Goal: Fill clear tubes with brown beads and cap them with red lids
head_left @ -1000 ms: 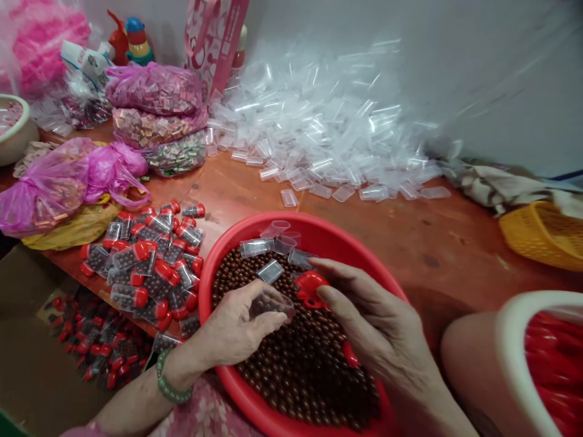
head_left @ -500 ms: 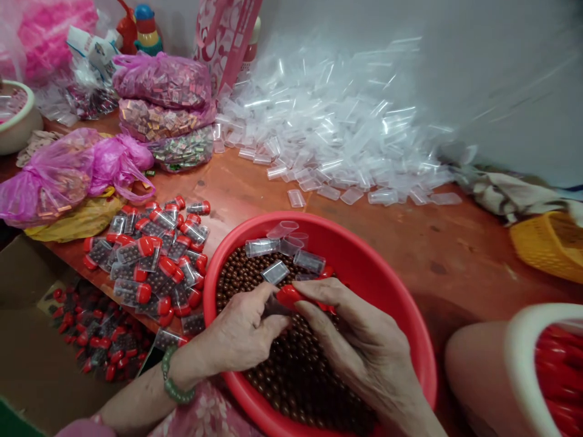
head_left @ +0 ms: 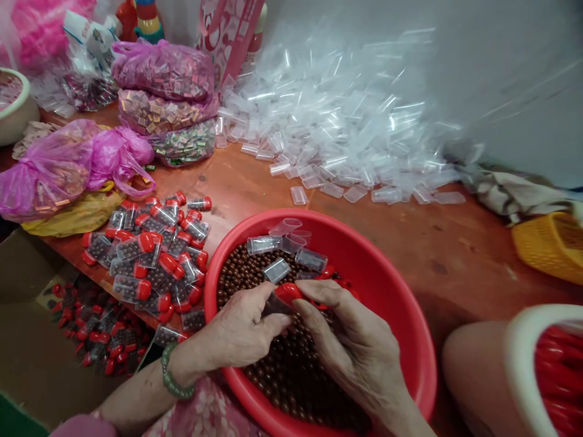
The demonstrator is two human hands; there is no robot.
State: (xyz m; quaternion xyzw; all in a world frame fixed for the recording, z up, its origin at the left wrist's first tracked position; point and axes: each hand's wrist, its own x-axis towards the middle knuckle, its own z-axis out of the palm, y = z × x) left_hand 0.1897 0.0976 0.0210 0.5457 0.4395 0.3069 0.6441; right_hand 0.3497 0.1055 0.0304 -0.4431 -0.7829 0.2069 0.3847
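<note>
Over a red basin (head_left: 401, 291) of brown balls (head_left: 296, 370), my left hand (head_left: 243, 328) is closed on a small clear plastic container (head_left: 272, 305). My right hand (head_left: 350, 340) pinches a red cap (head_left: 288, 294) at the container's open end; whether it is fully seated I cannot tell. Another bit of red shows under the right fingers. Several empty clear containers (head_left: 277, 270) lie on the balls toward the far side of the basin, with a few red caps (head_left: 327, 271) beside them.
Filled, red-capped containers (head_left: 155, 249) are heaped left of the basin, and more lie in a cardboard box (head_left: 27, 315) below. A pile of clear containers (head_left: 337, 139) rests against the wall. A white bucket (head_left: 483, 358) of red caps stands right. Pink bags (head_left: 168, 73) and a yellow basket (head_left: 546, 246) flank the table.
The view has shifted slightly. My hands stay together over the basin, with the red cap still pinched at the container; the right fingers have moved a little closer to the left.
</note>
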